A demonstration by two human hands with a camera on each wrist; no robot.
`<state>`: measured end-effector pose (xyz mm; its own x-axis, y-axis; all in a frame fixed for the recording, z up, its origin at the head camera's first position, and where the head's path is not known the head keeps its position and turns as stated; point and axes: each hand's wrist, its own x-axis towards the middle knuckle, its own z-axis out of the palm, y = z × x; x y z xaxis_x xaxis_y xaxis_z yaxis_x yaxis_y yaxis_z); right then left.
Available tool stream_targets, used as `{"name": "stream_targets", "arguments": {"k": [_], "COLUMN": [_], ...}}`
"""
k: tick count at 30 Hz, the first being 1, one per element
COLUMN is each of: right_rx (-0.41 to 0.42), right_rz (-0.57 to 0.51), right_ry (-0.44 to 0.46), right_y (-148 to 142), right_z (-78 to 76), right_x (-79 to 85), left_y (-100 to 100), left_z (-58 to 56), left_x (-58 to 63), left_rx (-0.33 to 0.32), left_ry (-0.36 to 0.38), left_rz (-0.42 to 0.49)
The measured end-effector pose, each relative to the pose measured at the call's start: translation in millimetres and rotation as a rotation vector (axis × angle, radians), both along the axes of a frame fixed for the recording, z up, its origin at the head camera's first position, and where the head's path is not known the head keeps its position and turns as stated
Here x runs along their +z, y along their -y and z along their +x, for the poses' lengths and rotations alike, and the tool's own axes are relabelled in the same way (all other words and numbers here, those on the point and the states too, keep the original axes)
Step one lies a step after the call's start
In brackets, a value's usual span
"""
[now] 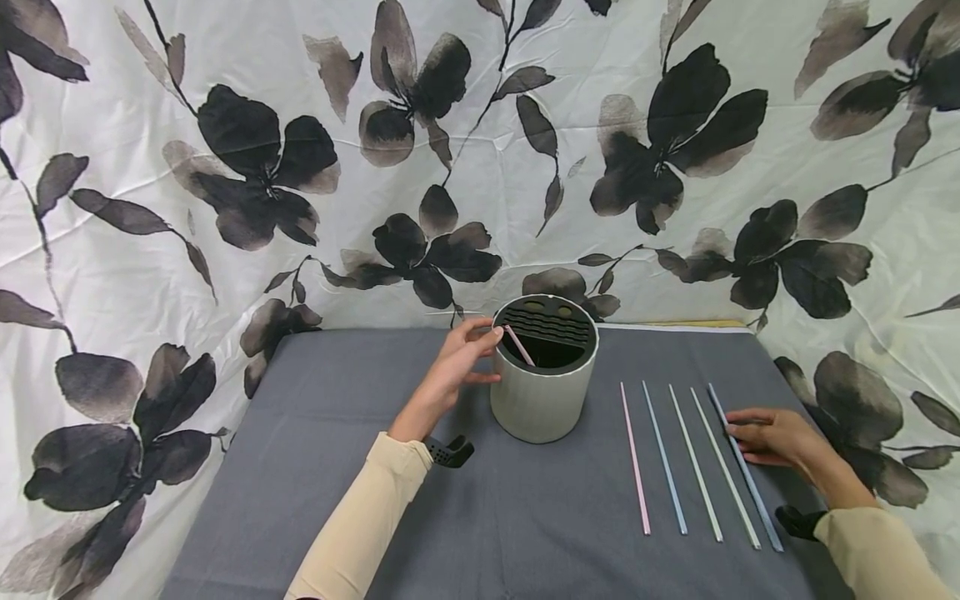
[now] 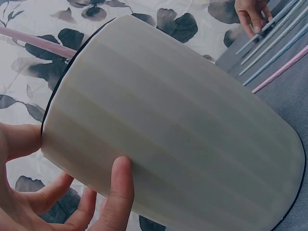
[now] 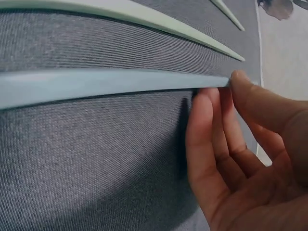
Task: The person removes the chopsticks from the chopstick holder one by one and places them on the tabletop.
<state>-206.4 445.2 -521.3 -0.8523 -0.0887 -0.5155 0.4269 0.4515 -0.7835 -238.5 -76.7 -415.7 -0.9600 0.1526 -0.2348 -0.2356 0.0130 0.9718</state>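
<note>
A pale grey cylindrical utensil holder [image 1: 537,408] stands on the cloth, its dark inside showing a ridged, divided top. One pink chopstick [image 1: 520,346] leans in its opening. My left hand [image 1: 461,358] grips the holder's left side, with fingers at the rim and against the outer wall [image 2: 168,110]. On the right, my right hand [image 1: 776,437] pinches the far, thin end of the outermost blue chopstick [image 1: 746,471] between thumb and fingers. In the right wrist view this blue chopstick [image 3: 106,83] runs leftward from the fingertips, close over the cloth.
Left of the right hand lie a pink chopstick [image 1: 635,458], another blue one [image 1: 664,458] and two pale green ones [image 1: 696,462], roughly side by side. Dark grey cloth [image 1: 300,467] covers the table. Behind hangs a white curtain [image 1: 525,50] with dark flowers.
</note>
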Motion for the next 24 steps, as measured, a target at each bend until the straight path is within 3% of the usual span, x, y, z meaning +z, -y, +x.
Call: {"name": "stream_targets", "arguments": {"k": [8, 24], "right_rx": [-0.024, -0.018], "right_rz": [0.154, 0.164], "right_ry": [-0.103, -0.168], "right_y": [12.3, 16.6], "right_z": [-3.4, 3.8], "right_x": [-7.7, -9.6], "left_y": [0.2, -0.3], "left_z": [-0.5, 0.9], "left_x": [0.1, 0.1], "left_rx": [0.0, 0.003], "left_ry": [0.002, -0.004], "left_rz": [-0.002, -0.003]}}
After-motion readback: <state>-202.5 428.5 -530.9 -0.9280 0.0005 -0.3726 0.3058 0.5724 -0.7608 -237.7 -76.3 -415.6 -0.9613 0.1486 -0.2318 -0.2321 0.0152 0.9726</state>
